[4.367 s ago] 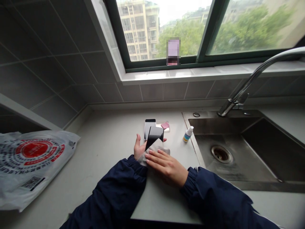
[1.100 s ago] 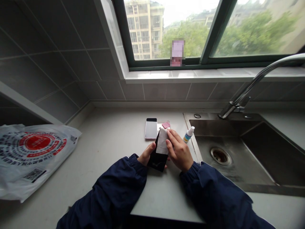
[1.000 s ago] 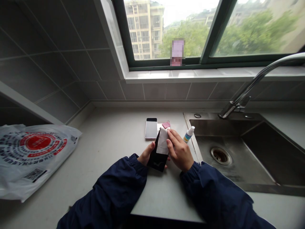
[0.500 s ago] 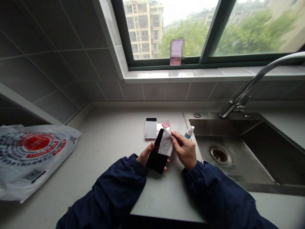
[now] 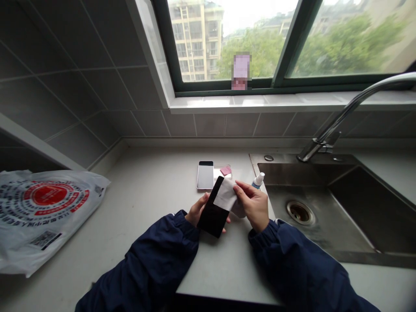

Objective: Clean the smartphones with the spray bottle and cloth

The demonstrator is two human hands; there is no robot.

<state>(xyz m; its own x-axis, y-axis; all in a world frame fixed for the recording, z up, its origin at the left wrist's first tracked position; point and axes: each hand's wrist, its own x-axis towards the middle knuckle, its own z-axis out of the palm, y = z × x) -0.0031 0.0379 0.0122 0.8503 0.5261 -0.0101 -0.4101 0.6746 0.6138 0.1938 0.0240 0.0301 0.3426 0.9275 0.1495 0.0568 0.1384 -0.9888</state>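
Gripping black phone, left hand; cloth, right hand; second phone beyond.

Grey countertop, plastic bag lying at left, phone lying flat far centre, pink piece lying just right of it, spray bottle standing further right.

The scene is seen from a single camera worn on the head, aimed forward and down across the counter towards the far window. The left hand and right hand are caught close, low in the middle; the sink is framed at right, the bag at left.
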